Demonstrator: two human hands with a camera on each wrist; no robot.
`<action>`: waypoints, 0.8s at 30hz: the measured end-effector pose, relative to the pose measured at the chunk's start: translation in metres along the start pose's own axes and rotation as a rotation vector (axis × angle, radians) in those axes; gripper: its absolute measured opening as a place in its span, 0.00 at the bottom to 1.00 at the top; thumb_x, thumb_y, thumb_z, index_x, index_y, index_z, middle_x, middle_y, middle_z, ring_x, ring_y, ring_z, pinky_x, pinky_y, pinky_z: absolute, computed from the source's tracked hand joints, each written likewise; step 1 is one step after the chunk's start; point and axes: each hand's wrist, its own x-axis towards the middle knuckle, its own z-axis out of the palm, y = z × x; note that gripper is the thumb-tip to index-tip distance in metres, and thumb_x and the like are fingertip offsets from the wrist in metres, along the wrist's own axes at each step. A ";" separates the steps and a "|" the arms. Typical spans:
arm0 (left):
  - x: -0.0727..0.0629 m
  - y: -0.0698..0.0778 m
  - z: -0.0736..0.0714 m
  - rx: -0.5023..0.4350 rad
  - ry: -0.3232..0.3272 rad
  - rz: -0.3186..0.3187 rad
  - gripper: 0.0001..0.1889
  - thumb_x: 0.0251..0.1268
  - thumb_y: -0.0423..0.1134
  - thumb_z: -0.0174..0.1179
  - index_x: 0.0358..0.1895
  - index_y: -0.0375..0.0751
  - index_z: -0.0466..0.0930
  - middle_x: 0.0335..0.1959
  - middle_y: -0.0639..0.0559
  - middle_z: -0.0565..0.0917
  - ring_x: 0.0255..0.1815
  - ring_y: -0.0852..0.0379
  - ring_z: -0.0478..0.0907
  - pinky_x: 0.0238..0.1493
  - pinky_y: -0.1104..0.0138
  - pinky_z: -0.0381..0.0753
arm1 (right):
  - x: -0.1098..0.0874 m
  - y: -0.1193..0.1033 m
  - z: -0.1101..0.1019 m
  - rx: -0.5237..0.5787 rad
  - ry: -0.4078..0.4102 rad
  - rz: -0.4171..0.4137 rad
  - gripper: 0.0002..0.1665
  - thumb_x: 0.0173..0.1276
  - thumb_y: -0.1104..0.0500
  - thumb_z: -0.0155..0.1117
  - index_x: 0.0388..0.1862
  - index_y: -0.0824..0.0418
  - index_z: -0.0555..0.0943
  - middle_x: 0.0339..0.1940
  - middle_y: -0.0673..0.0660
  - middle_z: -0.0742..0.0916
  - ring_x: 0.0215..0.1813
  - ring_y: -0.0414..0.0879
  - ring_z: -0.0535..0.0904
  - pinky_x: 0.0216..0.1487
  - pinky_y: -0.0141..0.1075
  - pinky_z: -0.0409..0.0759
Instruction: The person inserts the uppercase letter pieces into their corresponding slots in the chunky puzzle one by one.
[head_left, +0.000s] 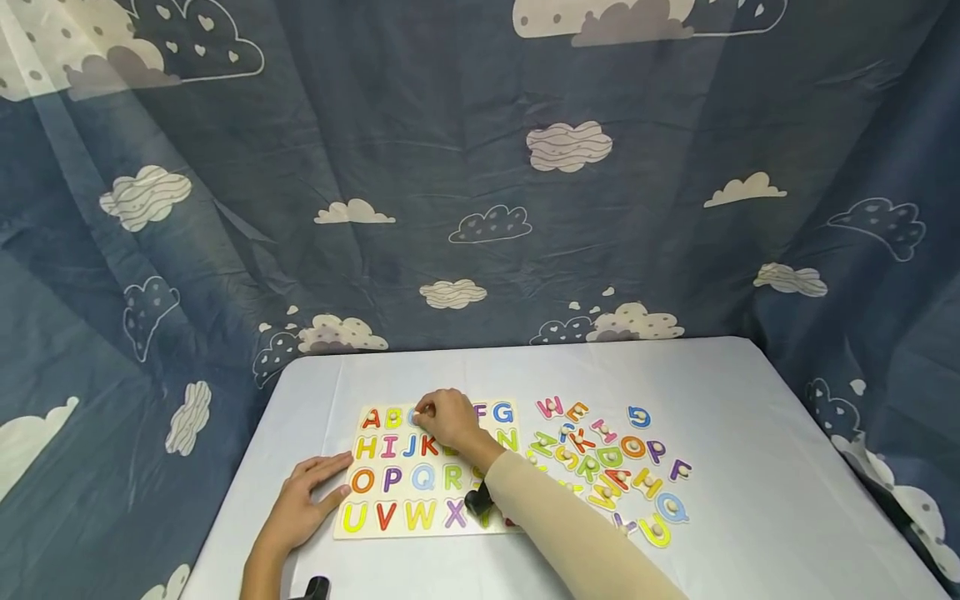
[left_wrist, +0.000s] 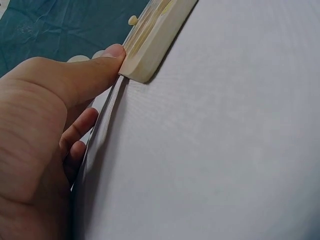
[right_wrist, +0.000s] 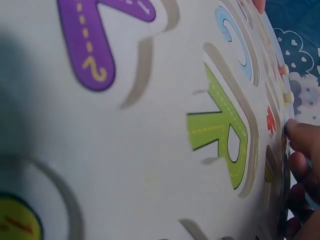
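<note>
My right hand (head_left: 447, 419) is over the top row of a wooden alphabet board (head_left: 345, 527), its fingertips pinching at the blue letter C (head_left: 412, 417), mostly covered by the hand. Beside it, a red A (head_left: 371, 419) and a green B (head_left: 393, 418) sit in the same row. At the right edge of the right wrist view, the thumb (right_wrist: 296, 131) and curled fingers show, their grip hidden. My left hand (head_left: 298, 502) lies at the board's left side with fingers extended; its thumb (left_wrist: 102, 70) touches the board's edge in the left wrist view.
Several loose letter pieces with knobs lie right of the board, among them an orange O (head_left: 633, 447), a blue Q (head_left: 671, 507) and a yellow U (head_left: 656, 531). A white cloth covers the table (head_left: 780, 500). Behind hangs a dark blue cloud-print curtain (head_left: 420, 150).
</note>
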 end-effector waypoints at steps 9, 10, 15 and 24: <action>0.002 0.000 -0.001 0.010 0.001 -0.001 0.28 0.64 0.48 0.72 0.67 0.54 0.81 0.69 0.54 0.81 0.72 0.47 0.66 0.70 0.35 0.61 | 0.002 0.003 0.001 0.008 -0.021 -0.001 0.10 0.67 0.46 0.74 0.43 0.48 0.90 0.22 0.41 0.79 0.29 0.37 0.71 0.33 0.29 0.69; 0.003 0.000 -0.002 0.013 0.000 0.007 0.28 0.64 0.49 0.72 0.67 0.53 0.81 0.69 0.54 0.81 0.72 0.47 0.66 0.70 0.35 0.61 | 0.002 0.004 0.001 0.011 -0.023 0.000 0.11 0.67 0.46 0.74 0.45 0.48 0.90 0.22 0.42 0.79 0.29 0.38 0.71 0.34 0.30 0.69; 0.007 0.001 -0.005 0.013 0.006 0.034 0.28 0.64 0.47 0.72 0.68 0.51 0.81 0.70 0.52 0.80 0.72 0.45 0.66 0.70 0.34 0.61 | 0.003 0.008 -0.002 0.025 -0.021 -0.022 0.15 0.67 0.45 0.74 0.48 0.49 0.89 0.24 0.43 0.79 0.32 0.39 0.71 0.38 0.32 0.69; 0.002 0.000 -0.001 0.003 0.004 0.027 0.28 0.64 0.48 0.72 0.68 0.51 0.81 0.69 0.52 0.81 0.72 0.44 0.66 0.70 0.33 0.61 | -0.001 0.013 -0.003 0.011 -0.036 -0.033 0.11 0.68 0.46 0.74 0.45 0.49 0.90 0.24 0.42 0.79 0.33 0.40 0.71 0.41 0.36 0.73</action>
